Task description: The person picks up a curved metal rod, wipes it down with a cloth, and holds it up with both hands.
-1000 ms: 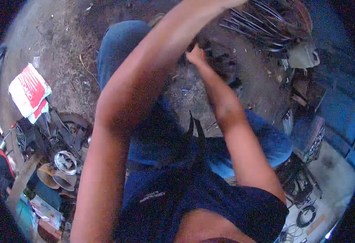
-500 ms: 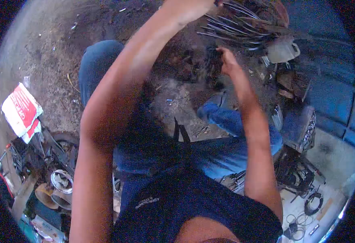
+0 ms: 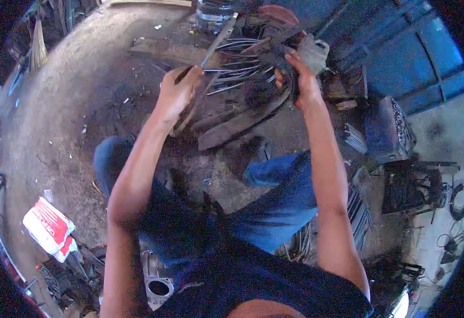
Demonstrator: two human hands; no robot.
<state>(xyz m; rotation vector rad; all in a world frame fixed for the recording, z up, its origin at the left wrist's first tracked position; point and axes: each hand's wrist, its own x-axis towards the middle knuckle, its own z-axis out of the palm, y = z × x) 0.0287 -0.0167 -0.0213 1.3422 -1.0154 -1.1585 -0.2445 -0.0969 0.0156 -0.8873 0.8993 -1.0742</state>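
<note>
Two grips: we see the left hand [image 3: 177, 96] with its fingers curled around the near end of a long flat metal tool [image 3: 220, 41]; the right hand [image 3: 305, 79] has thumb and fingers clasped about a dark curved strip [image 3: 237, 127].
Strip's place: it bows from the right hand toward the middle of our view, beyond the knees; its broad free end stops short of the left hand; we cannot tell whether that end rests on the floor [image 3: 89, 159].
Tool's place: it slants away from us, up and to the right; in our view it passes beside the ends of a bundle of thin metal rods [image 3: 241, 71].
Work so far: both tool and strip are in hand; we judge the strip to be one length, with no sure cut or parted piece; blur may hide a mark.
Work left: tool and strip look apart at this moment; how much remains, we cannot judge.
Red-and-white packet [image 3: 48, 225]: it carries bold lettering, askew to us; we cannot read a word for certain.
Dark shirt [image 3: 274, 281]: a small pale print shows on the chest; it is too faint for us to read.
Pale jug [image 3: 313, 50]: it stands just beyond the right hand; we make out no label.
</note>
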